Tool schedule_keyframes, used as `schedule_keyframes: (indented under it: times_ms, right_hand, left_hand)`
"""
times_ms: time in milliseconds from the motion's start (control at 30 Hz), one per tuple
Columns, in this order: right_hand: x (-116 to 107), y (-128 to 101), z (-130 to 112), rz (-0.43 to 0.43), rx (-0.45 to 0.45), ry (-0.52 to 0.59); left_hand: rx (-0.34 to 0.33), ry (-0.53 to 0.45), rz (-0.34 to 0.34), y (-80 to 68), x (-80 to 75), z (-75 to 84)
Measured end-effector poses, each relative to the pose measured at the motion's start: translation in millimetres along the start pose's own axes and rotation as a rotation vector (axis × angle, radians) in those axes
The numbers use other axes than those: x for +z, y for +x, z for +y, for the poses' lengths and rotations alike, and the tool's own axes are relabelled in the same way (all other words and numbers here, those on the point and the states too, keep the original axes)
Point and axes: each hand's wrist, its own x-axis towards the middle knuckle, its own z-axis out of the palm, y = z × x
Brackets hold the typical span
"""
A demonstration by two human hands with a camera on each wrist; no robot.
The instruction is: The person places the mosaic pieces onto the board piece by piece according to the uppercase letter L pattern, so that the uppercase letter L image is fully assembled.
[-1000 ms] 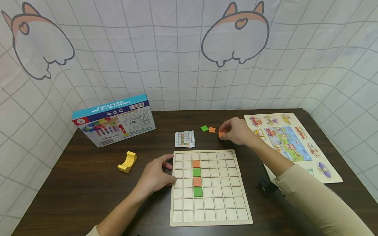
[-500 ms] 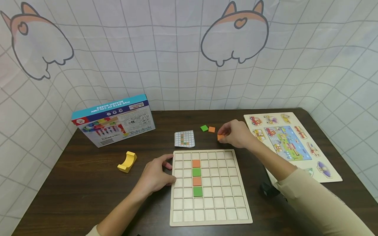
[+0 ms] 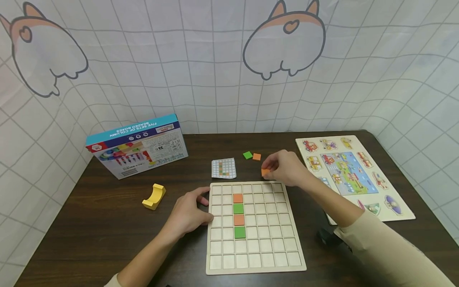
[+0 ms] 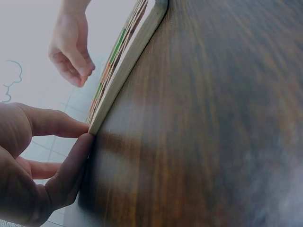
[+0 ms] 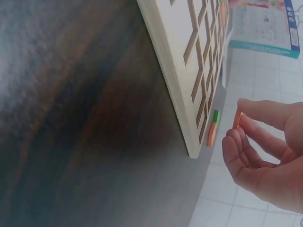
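A thin orange square tile [image 3: 265, 172] is pinched between the thumb and fingers of my right hand [image 3: 287, 169], just beyond the board's far right corner. In the right wrist view that tile [image 5: 237, 118] stands on edge in the fingertips. My left hand [image 3: 188, 213] rests against the left side of the wooden grid board [image 3: 265, 231], thumb and index finger spread along its edge. Two orange and two green tiles alternate down the third column, the topmost orange tile [image 3: 238, 198] in the second row. The left wrist view shows fingertips at the board's side.
Behind the board lie a small grid pattern card [image 3: 224, 168], a green tile [image 3: 248, 155] and an orange tile [image 3: 256, 157]. A yellow arch block [image 3: 155, 197] and a box [image 3: 138, 147] stand left. A picture puzzle board [image 3: 312, 153] lies right, partly under my right arm.
My right hand has moved toward me and slightly left with the orange tile, closer to the grid board. My left hand stays at the board's edge.
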Motion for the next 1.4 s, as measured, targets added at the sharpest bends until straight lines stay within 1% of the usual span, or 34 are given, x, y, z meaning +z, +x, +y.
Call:
schedule_keyframes:
  times_ms: [267, 433, 700, 933, 1400]
  right_hand:
    - [4, -10, -4, -0.009, 0.001, 0.019]
    - [7, -17, -7, -0.009, -0.019, 0.016]
    - [13, -27, -16, -0.017, -0.021, 0.048]
    - [16, -36, -23, -0.033, -0.021, 0.055]
    - [25, -52, -35, -0.062, -0.07, 0.051]
  left_hand:
    - [0.002, -0.012, 0.001, 0.0, 0.2, 0.2]
    - [0.005, -0.022, 0.002, -0.2, 0.2, 0.3]
    - [0.015, -0.02, 0.006, -0.4, 0.1, -1.4]
    - [0.009, -0.008, 0.0, 0.0, -0.3, -0.1]
    - [-0.002, 0.004, -0.004, 0.9, -0.4, 0.8]
